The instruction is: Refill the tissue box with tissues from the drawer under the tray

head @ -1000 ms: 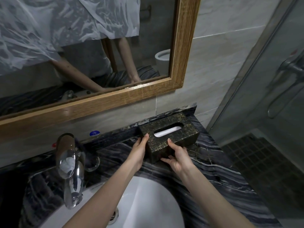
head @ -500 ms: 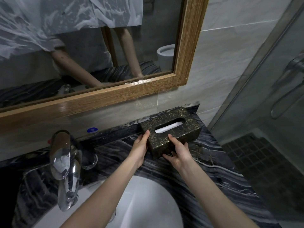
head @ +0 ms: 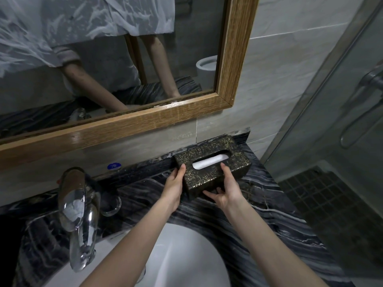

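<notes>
Hands meet on the dark, gold-crackled tissue box (head: 209, 172) in the head view, at the back right of the black marble countertop (head: 275, 206), close against the low backsplash ledge under the wood-framed mirror (head: 132, 123). White tissue (head: 211, 161) shows through the oval slot in the lid. The left hand (head: 174, 188) presses flat against the box's near left end, fingers extended and the thumb up along the corner, gripping the side rather than curled round it. The right hand (head: 224, 190) clasps the front long side: its thumb lies on the lid just beside the slot, while the fingers bend under the lower front edge. Whether the box rests fully on the counter or is tipped slightly up, I cannot tell. Nearer the camera sits the white basin (head: 186, 257), and left of it a chrome faucet (head: 77, 212) arches over the bowl. A glass shower door (head: 339, 96) stands to the right.
</notes>
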`<state>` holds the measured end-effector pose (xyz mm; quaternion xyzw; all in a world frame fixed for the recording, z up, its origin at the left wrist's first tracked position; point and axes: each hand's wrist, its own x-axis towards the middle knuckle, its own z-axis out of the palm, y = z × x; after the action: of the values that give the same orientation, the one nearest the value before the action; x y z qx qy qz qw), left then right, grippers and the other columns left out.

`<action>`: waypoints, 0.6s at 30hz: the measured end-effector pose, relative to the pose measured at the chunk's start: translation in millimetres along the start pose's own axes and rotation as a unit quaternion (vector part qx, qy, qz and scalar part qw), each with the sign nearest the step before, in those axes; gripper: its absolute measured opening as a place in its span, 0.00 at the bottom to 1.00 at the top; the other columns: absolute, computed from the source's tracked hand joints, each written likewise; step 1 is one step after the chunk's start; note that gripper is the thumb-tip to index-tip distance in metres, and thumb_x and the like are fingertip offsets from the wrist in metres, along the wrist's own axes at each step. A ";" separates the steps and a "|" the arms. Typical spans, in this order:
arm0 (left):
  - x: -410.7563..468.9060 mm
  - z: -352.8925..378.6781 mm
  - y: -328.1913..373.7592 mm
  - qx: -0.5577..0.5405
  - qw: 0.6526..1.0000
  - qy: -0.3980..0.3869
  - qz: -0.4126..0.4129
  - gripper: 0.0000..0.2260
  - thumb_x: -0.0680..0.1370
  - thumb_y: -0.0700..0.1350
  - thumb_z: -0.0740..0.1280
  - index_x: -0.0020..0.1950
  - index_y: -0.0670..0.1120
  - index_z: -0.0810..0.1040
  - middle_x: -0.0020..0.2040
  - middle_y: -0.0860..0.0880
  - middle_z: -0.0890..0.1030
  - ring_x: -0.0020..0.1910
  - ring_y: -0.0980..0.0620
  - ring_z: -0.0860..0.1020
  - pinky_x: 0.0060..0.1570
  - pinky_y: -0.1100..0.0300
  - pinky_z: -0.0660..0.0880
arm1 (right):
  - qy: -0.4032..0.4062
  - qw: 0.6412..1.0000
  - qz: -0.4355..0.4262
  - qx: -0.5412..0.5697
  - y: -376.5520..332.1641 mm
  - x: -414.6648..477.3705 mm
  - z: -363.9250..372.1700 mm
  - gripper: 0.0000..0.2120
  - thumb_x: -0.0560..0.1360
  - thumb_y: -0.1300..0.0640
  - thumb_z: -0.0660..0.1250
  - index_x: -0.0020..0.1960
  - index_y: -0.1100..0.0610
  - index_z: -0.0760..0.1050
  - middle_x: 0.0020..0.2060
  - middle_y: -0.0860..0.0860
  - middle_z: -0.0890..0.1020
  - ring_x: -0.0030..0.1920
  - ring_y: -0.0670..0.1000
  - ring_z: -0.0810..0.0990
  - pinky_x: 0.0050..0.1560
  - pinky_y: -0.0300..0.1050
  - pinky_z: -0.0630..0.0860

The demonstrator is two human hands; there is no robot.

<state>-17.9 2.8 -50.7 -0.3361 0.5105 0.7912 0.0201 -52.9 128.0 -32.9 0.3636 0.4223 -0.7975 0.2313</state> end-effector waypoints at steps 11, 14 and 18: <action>-0.2 -10.1 9.8 0.083 0.996 0.025 -0.009 0.17 0.79 0.53 0.62 0.59 0.41 0.76 0.63 0.45 0.78 0.62 0.49 0.75 0.66 0.59 0.67 | -0.078 0.995 -0.001 -0.057 -4.7 -18.8 -17.6 0.14 0.76 0.54 0.66 0.60 0.56 0.73 0.55 0.54 0.79 0.56 0.52 0.76 0.66 0.62 0.68; -11.3 -13.5 10.6 0.097 0.995 0.027 -0.001 0.19 0.79 0.53 0.62 0.63 0.41 0.74 0.62 0.44 0.77 0.64 0.48 0.74 0.64 0.59 0.66 | -0.078 0.993 -0.006 -0.084 -8.2 -29.2 -22.3 0.06 0.76 0.57 0.65 0.52 0.56 0.73 0.48 0.53 0.80 0.52 0.51 0.77 0.62 0.57 0.69; -22.1 -22.1 16.6 0.196 0.980 0.029 0.025 0.21 0.79 0.54 0.62 0.66 0.42 0.70 0.57 0.47 0.76 0.57 0.49 0.75 0.63 0.54 0.71 | -0.080 0.989 -0.034 -0.123 -8.2 -45.8 -28.7 0.17 0.77 0.59 0.65 0.65 0.60 0.71 0.61 0.56 0.76 0.69 0.55 0.69 0.65 0.56 0.70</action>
<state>4.2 -16.4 -30.9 -0.3355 0.6646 0.6657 0.0506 -18.6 159.4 -4.1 0.2530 0.5091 -0.7734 0.2804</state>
